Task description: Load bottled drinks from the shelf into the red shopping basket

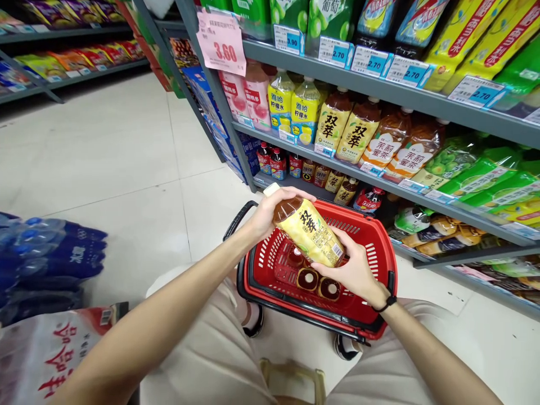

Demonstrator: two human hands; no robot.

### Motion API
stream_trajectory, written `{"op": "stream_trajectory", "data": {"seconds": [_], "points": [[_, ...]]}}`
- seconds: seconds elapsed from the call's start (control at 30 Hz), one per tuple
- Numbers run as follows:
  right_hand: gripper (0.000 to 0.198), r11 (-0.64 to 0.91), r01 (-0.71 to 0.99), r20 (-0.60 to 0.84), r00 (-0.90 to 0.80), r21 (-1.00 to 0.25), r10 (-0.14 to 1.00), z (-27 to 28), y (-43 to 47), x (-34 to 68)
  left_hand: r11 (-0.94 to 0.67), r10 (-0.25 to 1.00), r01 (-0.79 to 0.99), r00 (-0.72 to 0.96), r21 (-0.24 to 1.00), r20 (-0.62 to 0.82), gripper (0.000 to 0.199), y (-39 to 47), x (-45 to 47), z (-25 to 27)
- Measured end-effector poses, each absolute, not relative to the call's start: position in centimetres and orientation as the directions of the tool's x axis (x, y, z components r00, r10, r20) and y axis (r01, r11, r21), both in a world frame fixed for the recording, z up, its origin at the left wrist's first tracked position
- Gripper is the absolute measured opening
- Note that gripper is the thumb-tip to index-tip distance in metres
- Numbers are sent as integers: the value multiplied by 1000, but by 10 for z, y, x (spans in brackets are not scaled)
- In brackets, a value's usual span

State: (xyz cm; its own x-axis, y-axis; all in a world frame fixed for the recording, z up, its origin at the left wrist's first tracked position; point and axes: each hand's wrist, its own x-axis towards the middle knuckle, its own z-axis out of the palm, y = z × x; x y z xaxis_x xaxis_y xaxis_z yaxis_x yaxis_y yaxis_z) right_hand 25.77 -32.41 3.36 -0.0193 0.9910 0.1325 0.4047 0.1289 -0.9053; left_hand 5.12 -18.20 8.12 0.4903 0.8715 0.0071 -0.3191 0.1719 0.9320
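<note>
Both of my hands hold one bottle of tea (310, 230) with a yellow label, tilted, its pale cap pointing up and to the left. My left hand (274, 211) is closed round the neck end, just below the cap. Round the base end, my right hand (352, 267) grips with thumb and fingers on either side. Under the bottle stands a red shopping basket (261, 284) with black handles. Several upright bottles (307, 279) with white caps stand inside it, partly hidden by the held bottle and my hands.
Drink shelves (358, 67) stand ahead and to the right, stocked with bottles; a pink price sign (221, 42) hangs at their left end. Shrink-wrapped water packs (50, 253) and a bagged pack (54, 349) lie at left. Snack shelves (76, 62) are farther off. A stool (291, 382) is below me.
</note>
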Motion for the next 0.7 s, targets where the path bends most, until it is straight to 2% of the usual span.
{"op": "stream_trajectory", "data": {"seconds": [0.23,0.7], "points": [[81,110,305,110,-16,-946,994,36,-323,260,177,864,-336,504,925,18,35,-181,51,82],[77,-9,-14,-9,-33,-1000,999,33,-325,256,249,809,-306,587,919,-23,42,-182,49,87]]}}
